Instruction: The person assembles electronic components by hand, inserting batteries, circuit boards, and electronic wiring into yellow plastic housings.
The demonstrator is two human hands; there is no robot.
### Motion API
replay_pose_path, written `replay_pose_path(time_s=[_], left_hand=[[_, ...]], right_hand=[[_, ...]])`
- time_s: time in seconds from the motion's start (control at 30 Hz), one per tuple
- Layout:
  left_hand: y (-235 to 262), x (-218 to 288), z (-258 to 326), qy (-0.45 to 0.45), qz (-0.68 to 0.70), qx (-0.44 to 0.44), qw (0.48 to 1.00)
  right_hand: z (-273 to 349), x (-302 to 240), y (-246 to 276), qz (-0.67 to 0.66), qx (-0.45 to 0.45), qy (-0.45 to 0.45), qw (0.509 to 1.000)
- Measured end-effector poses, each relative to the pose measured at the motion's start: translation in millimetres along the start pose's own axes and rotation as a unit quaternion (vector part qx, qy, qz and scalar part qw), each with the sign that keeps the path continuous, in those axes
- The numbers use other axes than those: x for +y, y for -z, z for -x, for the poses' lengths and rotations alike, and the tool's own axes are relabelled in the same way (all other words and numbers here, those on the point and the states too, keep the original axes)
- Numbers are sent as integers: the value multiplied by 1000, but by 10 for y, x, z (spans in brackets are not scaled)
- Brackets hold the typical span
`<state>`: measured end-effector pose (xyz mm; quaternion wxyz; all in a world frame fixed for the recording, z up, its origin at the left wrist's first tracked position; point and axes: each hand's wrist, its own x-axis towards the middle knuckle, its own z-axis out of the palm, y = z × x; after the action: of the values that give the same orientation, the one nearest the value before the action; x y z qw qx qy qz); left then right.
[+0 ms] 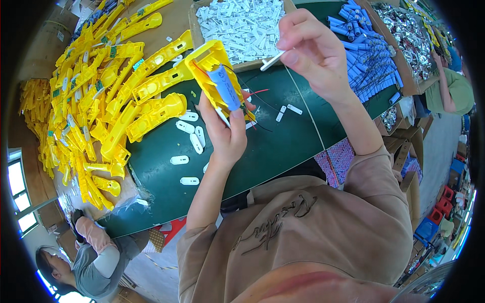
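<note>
In the head view we see our left hand point(227, 134) closed around a yellow plastic shell point(208, 63), which it holds up over the green counter point(283, 141). A blue battery point(225, 87) lies in the open side of the shell, and the thumb presses on its lower end. Thin red and black wires point(255, 96) come out beside the battery.

Our right hand point(316, 50) is higher and to the right, apart from the shell. Its fingers pinch a small white plastic strip point(272, 61), whose free end points toward the shell.

On the counter under the hands lie several loose white oval pieces point(189, 129). To the left is a big heap of yellow shells point(96, 96). Behind the hands stands a cardboard box of white strips point(242, 22), and to the right a pile of blue batteries point(369, 55). Another person point(91, 257) sits low at the left edge.
</note>
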<state>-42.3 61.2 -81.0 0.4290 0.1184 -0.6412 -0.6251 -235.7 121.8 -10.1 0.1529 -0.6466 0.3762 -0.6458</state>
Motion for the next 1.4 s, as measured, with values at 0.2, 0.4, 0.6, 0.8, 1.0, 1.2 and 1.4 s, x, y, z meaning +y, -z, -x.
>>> replay_pose_path(time_s=[0.2,0.4,0.6,0.8,1.0,1.2,1.4], left_hand=[[-20,11,29,-6,-9,-22,1000],[-44,30,38,-15,-18,-14,1000],[-19,-1,25,-23,-39,-24,999],[-40,47,29,64,-21,-61,996],[-44,118,-29,196,8,-86,977],[-33,101,-74,287,74,-127,946],[-81,66,-38,309,116,-101,939]], right_hand=[[92,-83,-132,-180,59,-118,975],[121,-102,-244,-205,77,-169,961],[135,3,-251,-181,40,-151,971],[13,46,-254,57,15,-158,986],[-101,172,-53,247,-85,-194,946],[67,508,118,188,-176,-205,944],[439,351,-119,-84,-56,-293,951]])
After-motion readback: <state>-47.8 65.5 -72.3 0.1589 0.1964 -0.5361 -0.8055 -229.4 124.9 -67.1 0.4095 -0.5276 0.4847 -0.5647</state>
